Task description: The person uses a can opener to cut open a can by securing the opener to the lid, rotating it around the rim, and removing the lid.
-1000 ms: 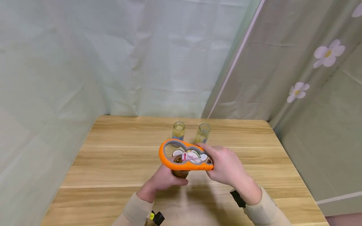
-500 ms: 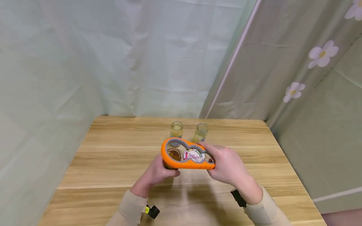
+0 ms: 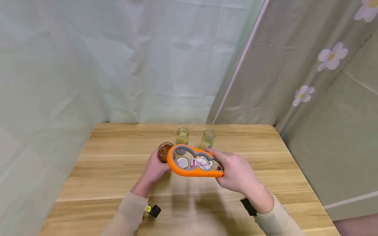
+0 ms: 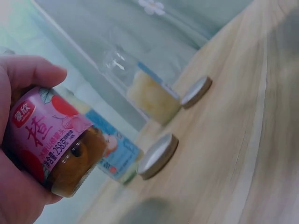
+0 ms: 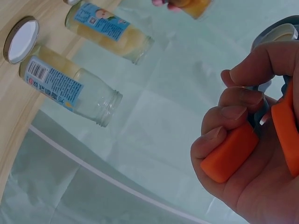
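Note:
My left hand [image 3: 154, 168] grips a small glass jar [image 3: 165, 152] of brown contents, its uncovered mouth facing up in the head view. The left wrist view shows the jar's pink label [image 4: 51, 126] with red fruit printed on it. My right hand [image 3: 236, 170] has its fingers wrapped around the handle end of an orange and grey jar opener [image 3: 203, 173]. Inside the opener's middle opening sits a printed jar lid [image 3: 200, 163]. The opener's wide end overlaps the jar's right side in the head view.
Behind the opener stand two uncovered glass jars, a left one [image 3: 182, 136] and a right one [image 3: 208, 137], with pale fruit and blue labels. Near them two lids, one nearer [image 4: 158, 156] and one farther [image 4: 197, 92], lie on the wooden table [image 3: 118, 170]. Curtains [image 3: 177, 65] hang behind.
My left hand has carried the brown jar out from under the opener, left and away from me. The lid stays in the opener, and my right hand has barely moved.

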The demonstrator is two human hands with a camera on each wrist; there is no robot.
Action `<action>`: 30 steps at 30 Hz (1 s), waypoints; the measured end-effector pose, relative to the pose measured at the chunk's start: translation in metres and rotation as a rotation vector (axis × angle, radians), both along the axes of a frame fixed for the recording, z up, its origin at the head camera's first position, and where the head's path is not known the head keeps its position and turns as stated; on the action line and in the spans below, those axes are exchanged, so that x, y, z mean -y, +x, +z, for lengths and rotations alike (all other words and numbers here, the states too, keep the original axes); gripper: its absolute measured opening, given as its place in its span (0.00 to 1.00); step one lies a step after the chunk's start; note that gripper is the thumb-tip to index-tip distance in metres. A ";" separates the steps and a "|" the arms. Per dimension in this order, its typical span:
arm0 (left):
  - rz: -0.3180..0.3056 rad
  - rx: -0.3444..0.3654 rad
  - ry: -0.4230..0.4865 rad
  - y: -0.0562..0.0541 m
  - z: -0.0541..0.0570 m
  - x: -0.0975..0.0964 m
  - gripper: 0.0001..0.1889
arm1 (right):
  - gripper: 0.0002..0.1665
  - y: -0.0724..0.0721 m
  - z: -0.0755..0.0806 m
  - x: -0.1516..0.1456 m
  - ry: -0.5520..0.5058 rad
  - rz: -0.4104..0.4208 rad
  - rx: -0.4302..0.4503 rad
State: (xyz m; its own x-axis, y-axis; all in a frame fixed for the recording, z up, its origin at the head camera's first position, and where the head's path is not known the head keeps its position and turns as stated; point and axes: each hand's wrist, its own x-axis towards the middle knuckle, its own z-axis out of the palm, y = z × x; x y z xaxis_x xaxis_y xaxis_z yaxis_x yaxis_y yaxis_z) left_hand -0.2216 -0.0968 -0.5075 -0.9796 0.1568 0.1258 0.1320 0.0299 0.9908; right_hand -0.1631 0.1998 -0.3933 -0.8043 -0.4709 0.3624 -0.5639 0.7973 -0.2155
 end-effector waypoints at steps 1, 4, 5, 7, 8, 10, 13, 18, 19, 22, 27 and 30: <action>0.030 0.002 -0.007 -0.003 -0.001 0.000 0.28 | 0.42 0.000 0.000 0.000 -0.001 0.001 0.000; 0.106 -0.001 -0.028 -0.014 -0.006 -0.001 0.27 | 0.42 -0.001 -0.001 -0.002 -0.008 0.010 0.000; 0.125 0.000 -0.034 -0.018 -0.008 -0.001 0.26 | 0.42 -0.001 -0.001 -0.003 -0.012 0.013 0.002; 0.149 0.009 -0.037 -0.027 -0.012 0.000 0.27 | 0.42 -0.001 -0.002 -0.004 -0.017 0.015 0.004; 0.156 0.016 -0.040 -0.031 -0.013 0.000 0.28 | 0.41 -0.001 -0.002 -0.004 -0.018 0.015 0.006; 0.165 0.022 -0.043 -0.039 -0.016 0.001 0.29 | 0.41 -0.001 -0.003 -0.005 -0.016 0.009 0.010; 0.180 0.024 -0.059 -0.050 -0.019 0.003 0.31 | 0.41 -0.001 -0.004 -0.006 -0.009 0.007 0.012; 0.211 0.036 -0.093 -0.064 -0.020 0.005 0.31 | 0.41 0.000 -0.006 -0.004 0.000 0.012 0.011; 0.214 0.045 -0.096 -0.066 -0.021 0.006 0.31 | 0.41 0.000 -0.006 -0.004 0.001 0.011 0.012; 0.215 0.066 -0.095 -0.071 -0.023 0.008 0.30 | 0.42 0.000 -0.007 -0.003 0.011 0.006 0.017; 0.214 0.072 -0.059 -0.076 -0.028 0.013 0.32 | 0.42 0.000 -0.008 -0.004 0.013 -0.002 0.027; 0.218 0.081 -0.050 -0.076 -0.029 0.014 0.33 | 0.42 0.000 -0.008 -0.005 0.011 -0.001 0.023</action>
State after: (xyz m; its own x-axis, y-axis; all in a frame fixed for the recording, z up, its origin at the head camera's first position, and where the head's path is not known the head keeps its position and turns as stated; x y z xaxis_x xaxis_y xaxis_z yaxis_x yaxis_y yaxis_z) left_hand -0.2979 -0.1107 -0.5366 -0.9975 -0.0552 0.0433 0.0377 0.0981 0.9945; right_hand -0.1626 0.2044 -0.4009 -0.8128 -0.4742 0.3384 -0.5583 0.8001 -0.2196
